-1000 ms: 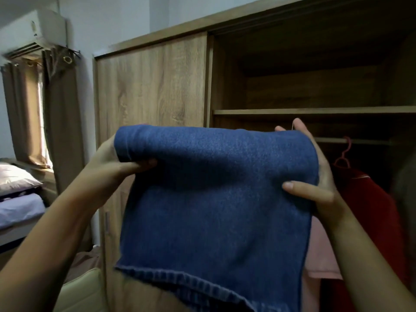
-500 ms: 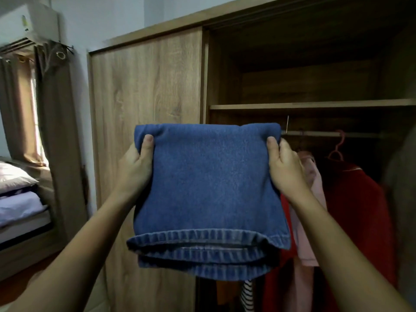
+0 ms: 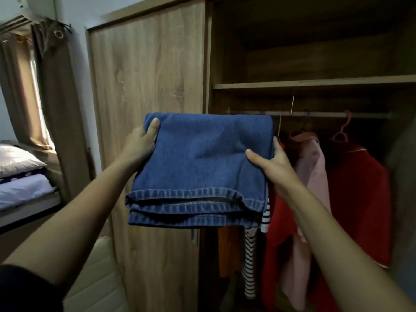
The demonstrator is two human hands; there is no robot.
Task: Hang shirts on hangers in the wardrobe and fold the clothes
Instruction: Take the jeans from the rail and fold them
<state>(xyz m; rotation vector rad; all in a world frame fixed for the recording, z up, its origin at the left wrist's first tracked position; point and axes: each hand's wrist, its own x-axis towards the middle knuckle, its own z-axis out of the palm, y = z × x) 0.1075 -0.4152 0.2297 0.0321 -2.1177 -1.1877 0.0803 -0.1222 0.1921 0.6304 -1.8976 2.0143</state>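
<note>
Folded blue jeans (image 3: 202, 167) hang in the air in front of the open wardrobe (image 3: 315, 84), hems stacked toward me. My left hand (image 3: 140, 143) grips their left edge, thumb on top. My right hand (image 3: 270, 165) grips the right edge, thumb lying across the denim. Behind the jeans a rail (image 3: 326, 114) carries a pink shirt (image 3: 313, 158) and a red garment (image 3: 355, 188) on hangers, plus a striped piece (image 3: 249, 255) and an orange one (image 3: 227, 248) lower down.
The wardrobe's wooden sliding door (image 3: 146, 75) stands shut at the left. A shelf (image 3: 315, 83) crosses above the rail. A bed with a pillow (image 3: 18, 161) and curtains (image 3: 51, 97) are at far left. A cream padded seat (image 3: 99, 278) is below.
The jeans went from a long hanging fold to a compact stack held flatter. My right hand slid lower down the right edge. The view has shifted closer to the wardrobe.
</note>
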